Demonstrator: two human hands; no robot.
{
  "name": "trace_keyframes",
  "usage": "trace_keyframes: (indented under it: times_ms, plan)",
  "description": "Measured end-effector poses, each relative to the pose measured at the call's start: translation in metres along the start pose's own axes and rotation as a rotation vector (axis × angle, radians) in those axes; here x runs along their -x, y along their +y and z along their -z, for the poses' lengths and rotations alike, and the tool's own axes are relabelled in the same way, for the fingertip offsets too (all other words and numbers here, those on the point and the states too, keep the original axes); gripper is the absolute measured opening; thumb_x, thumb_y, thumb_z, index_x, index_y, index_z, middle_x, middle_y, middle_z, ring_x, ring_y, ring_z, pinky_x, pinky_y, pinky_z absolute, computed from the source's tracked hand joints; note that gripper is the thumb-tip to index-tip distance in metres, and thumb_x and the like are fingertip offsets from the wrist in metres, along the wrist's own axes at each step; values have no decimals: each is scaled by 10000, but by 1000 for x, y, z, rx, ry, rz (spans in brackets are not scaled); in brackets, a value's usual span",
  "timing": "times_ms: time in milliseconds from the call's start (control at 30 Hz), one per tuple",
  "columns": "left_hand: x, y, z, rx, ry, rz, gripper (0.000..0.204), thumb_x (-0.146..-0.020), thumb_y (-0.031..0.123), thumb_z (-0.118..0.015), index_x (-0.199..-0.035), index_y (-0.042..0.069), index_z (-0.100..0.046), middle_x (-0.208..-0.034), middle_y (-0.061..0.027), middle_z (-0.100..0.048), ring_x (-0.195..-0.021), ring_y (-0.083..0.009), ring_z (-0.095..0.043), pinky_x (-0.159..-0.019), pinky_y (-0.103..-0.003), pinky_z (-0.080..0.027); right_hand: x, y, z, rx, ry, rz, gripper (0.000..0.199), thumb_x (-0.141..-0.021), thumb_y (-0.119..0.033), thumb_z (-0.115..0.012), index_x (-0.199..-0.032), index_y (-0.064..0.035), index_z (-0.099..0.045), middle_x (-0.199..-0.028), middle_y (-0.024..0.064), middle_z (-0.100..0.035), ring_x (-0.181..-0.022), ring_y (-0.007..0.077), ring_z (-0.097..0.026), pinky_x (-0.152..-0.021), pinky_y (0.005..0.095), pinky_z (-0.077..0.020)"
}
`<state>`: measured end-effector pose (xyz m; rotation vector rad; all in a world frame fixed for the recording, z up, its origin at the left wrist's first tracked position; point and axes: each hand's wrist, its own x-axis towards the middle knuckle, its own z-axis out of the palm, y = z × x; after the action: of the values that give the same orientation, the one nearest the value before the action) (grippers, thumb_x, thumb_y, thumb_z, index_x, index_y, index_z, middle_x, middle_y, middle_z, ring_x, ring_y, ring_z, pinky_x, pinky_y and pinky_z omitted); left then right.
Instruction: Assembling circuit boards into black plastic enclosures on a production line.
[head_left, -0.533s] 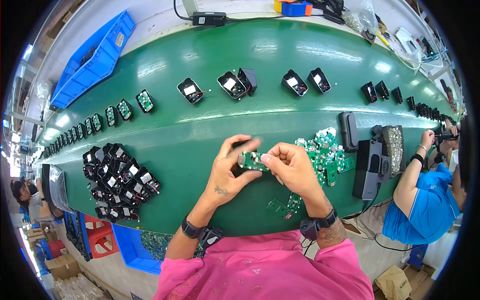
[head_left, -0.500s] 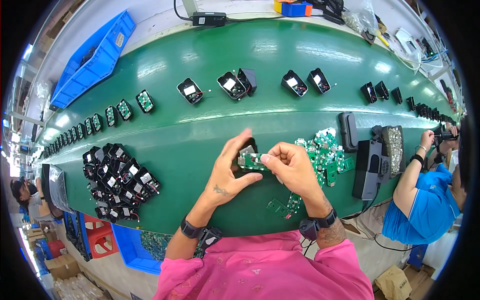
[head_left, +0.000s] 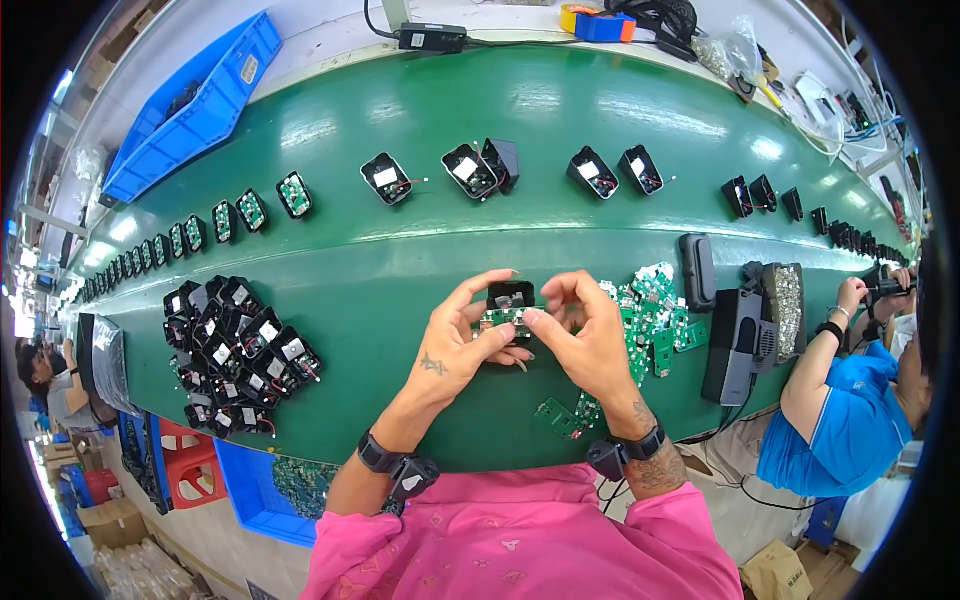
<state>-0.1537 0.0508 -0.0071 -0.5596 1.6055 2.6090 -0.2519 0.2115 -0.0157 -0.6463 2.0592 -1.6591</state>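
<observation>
Over the middle of the green bench, my left hand [head_left: 458, 340] is closed around a small black plastic housing [head_left: 511, 292], its fingers partly hidden beneath. A green circuit board [head_left: 504, 319] lies across the near part of the housing; whether it is seated inside, I cannot tell. My left thumb rests on the board's near side. From the right, my right hand [head_left: 583, 335] pinches the board's right end with the thumb, its other fingers curled. To the right of this hand lies a heap of loose green circuit boards [head_left: 648, 310].
Black housings with wires [head_left: 240, 350] are piled at left. A row of housings [head_left: 295, 194] runs along the far side of the green bench [head_left: 400, 260]. A grey-black device [head_left: 733, 345] stands at right, near a co-worker in blue [head_left: 840, 420]. A blue crate [head_left: 190, 110] sits back left.
The board has come down level across the housing, which now shows upright behind it. My left fingers have closed in around the housing, and my right fingers have opened slightly.
</observation>
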Motion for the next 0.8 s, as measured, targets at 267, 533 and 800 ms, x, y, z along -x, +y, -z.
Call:
trace_keyframes:
  times_ms: [267,533,800]
  plan:
    - [1,-6,-7,-27,-14,-10,591,-925,76,-661,-1440,35,-374,-1128,-176,-648,-806,-251,-734,-668,-284,-625,0,-4,0,120,-87,271,118,-861,-108,-712,-969,-97,-759,-1347,137,-512,-1288,301,-393,-1008,410,-411]
    - [-2,-20,-11,-36,61,-85,539,-947,43,-623,-1430,37,-385,-1172,-155,-626,-919,-200,-697,-701,-264,-618,5,4,-11,258,55,343,98,-859,-102,-704,-941,-48,-717,-1288,135,-522,-1211,305,-426,-936,423,-422]
    - [1,-26,-14,-231,266,-381,518,-960,-16,-548,-1455,65,-422,-1291,-123,-591,-1023,-168,-662,-763,-269,-599,1,8,-19,322,77,534,42,-876,-17,-657,-888,15,-632,-757,114,-588,-690,276,-601,-614,367,-471]
